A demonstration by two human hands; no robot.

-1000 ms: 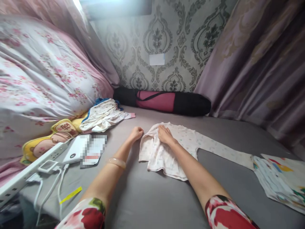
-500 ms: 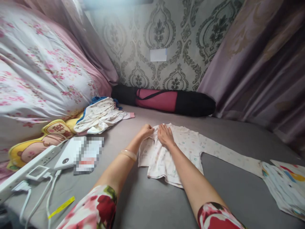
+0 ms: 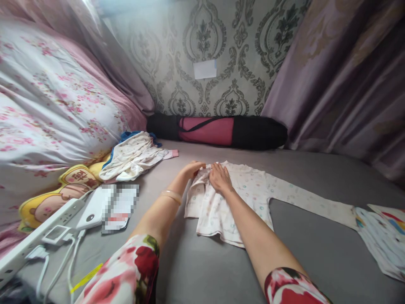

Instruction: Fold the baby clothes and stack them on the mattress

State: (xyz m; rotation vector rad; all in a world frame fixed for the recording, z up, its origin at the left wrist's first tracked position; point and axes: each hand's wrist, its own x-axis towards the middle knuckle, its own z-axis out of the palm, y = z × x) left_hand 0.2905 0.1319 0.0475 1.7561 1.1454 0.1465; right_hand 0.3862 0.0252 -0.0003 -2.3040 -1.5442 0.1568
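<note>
A small white long-sleeved shirt (image 3: 249,185) with a pale dotted print lies on the grey sheet in front of me. Its right-hand sleeve stretches out to the right, while its left side is folded inward. At the upper left edge, my left hand (image 3: 193,169) has its fingers closed in a pinch on the shirt's fabric. Beside it, my right hand (image 3: 220,177) rests flat on the shirt near the neckline, fingers stretched out and pressing the cloth.
Folded clothes (image 3: 382,240) lie at the far right, touching the sleeve's end. Crumpled clothes (image 3: 134,154) sit at the left, behind a white power strip (image 3: 38,238) with cables and a yellow cushion (image 3: 47,202). A black and red long bag (image 3: 205,131) lies along the wall.
My left hand has shifted slightly up at the shirt's folded edge. My right hand stays flat on the shirt. The whole view has turned a little.
</note>
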